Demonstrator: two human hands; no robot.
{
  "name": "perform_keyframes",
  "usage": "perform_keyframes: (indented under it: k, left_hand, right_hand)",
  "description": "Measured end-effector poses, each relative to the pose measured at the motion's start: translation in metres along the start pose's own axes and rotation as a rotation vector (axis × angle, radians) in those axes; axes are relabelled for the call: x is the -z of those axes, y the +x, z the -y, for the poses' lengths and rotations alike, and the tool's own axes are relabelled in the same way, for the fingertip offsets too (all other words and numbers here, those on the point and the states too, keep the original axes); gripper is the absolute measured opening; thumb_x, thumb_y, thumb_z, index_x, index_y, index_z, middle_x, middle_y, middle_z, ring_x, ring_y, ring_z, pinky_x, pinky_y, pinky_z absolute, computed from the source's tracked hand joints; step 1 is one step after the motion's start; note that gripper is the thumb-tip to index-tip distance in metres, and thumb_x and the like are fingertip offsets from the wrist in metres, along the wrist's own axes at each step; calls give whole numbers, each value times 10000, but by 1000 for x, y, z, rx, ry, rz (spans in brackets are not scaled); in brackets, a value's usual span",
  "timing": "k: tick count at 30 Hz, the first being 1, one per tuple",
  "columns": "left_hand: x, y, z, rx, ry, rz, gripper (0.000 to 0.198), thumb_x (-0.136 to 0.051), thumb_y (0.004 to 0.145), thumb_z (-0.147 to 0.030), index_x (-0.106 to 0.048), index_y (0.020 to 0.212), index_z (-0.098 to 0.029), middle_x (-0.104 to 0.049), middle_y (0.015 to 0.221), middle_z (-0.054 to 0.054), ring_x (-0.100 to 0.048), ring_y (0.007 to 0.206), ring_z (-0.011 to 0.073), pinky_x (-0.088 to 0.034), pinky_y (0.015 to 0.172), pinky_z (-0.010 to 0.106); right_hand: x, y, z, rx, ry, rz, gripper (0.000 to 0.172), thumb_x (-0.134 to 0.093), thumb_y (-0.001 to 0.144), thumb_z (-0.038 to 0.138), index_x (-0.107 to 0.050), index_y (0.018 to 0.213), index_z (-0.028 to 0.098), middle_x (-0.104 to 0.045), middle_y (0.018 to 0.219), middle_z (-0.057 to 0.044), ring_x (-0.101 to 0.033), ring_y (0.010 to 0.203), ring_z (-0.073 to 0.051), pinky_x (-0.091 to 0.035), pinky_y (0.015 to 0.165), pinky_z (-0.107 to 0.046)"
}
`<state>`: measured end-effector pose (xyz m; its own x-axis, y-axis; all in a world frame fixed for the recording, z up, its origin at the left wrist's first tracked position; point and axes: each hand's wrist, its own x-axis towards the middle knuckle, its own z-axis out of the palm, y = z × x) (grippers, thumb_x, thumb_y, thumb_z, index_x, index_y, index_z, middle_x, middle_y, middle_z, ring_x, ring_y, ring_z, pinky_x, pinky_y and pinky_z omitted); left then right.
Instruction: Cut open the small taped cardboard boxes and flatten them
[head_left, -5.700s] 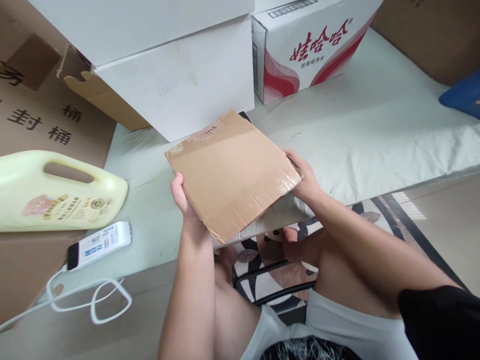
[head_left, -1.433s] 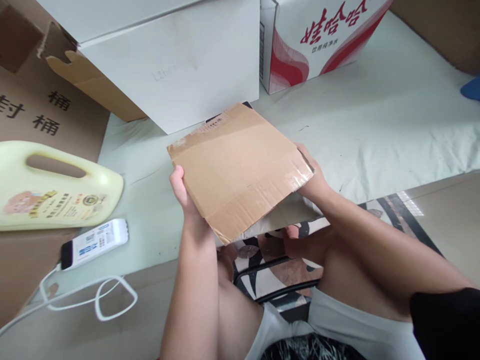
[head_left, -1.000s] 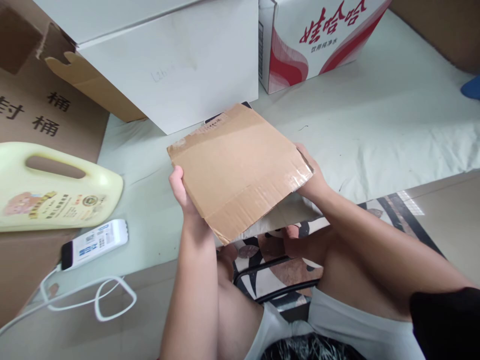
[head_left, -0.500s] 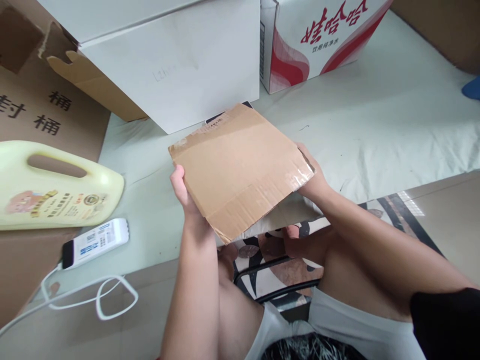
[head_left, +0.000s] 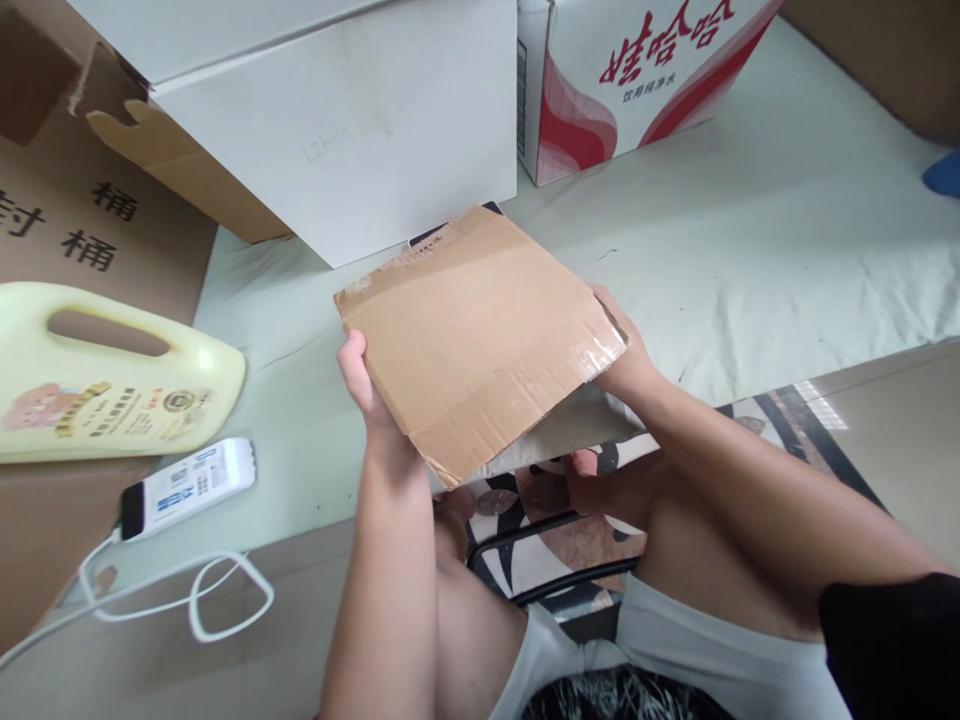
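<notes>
A flat piece of brown cardboard [head_left: 480,345] is held tilted above the near edge of the cloth-covered surface. Its far edge is torn, and shiny tape shows at its right corner. My left hand [head_left: 367,390] grips the left edge with the thumb on top; the other fingers are hidden underneath. At the right corner, my right hand [head_left: 626,350] is closed on the cardboard, its fingers mostly behind it. Behind the far edge, a dark strip of something [head_left: 431,237] peeks out, too covered to name.
A large white box [head_left: 360,140] and a red-and-white carton [head_left: 637,90] stand behind. On the left are a pale yellow jug [head_left: 202,365], a white device [head_left: 195,485] with a cable [head_left: 232,590], and brown cartons [head_left: 60,190]. Pale green cloth [head_left: 787,240] covers the surface.
The view has shifted very slightly, so the jug and boxes sit a little further left. Both hands keep the same hold on the cardboard.
</notes>
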<state>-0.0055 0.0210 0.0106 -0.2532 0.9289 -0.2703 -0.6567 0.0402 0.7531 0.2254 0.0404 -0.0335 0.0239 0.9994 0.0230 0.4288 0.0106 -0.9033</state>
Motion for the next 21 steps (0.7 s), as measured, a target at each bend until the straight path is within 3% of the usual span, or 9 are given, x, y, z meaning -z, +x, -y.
perform_keyframes:
  k: [7,12,21]
  left_hand:
    - [4,3,2,-26,29,51,443,-463,909,-591,-654,1064,-222,-705,1031,37,-671,861,199,-543,889,358]
    - [1,2,2,-30,23,10,458,-450,914,-574,-683,1057,-206,-725,982,40,-679,841,199,-556,761,313]
    - [3,2,2,-32,30,22,445,-481,897,-597,-686,1031,-225,-738,1007,39,-679,825,200,-558,673,298]
  right_hand:
    - [-1,1,-3,41,-18,-6,589,-670,748,508,-587,1284,279,-721,1330,-95,-679,1211,-386,-570,970,-579]
    - [-1,1,-4,27,-68,-12,576,-655,768,514,-575,1290,283,-716,1327,-99,-683,1198,-387,-578,952,-582]
    - [-1,1,-4,35,-55,-9,601,-678,745,467,-571,1300,263,-719,1310,-101,-690,1193,-371,-588,959,-562]
